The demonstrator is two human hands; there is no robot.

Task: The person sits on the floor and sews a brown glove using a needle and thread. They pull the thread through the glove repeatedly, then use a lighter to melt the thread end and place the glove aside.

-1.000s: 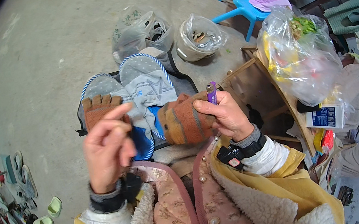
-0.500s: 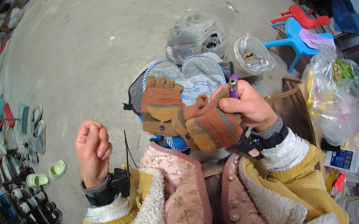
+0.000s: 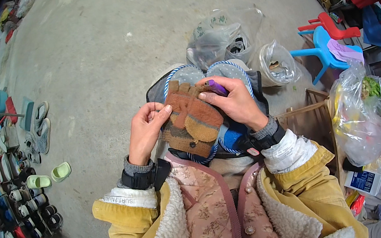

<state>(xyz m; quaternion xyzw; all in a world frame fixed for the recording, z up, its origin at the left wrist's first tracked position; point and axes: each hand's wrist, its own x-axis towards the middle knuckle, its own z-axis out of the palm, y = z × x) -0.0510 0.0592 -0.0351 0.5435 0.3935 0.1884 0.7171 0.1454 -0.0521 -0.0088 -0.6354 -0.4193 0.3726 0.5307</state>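
Observation:
A brown and rust-orange knitted fingerless glove with a buttoned flap is held up over my lap, finger stubs toward the far side. My left hand is closed at its left edge, thumb and fingers pinching the knit. On the opposite edge my right hand grips the glove between thumb and fingers. That same hand keeps a purple lighter tucked against its fingers. Beneath the glove lies a grey and blue cloth with striped piping across my knees. Whether a second glove lies behind the first is hidden.
Beyond my knees stand a clear plastic bag and a lined bin. To the right are a blue stool, a red one and a bulging plastic bag. Shoe racks and green slippers lie left.
My left hand has come in from the left and taken hold of the glove's edge. The glove is turned more upright, and my right hand with the lighter has moved left and slightly away.

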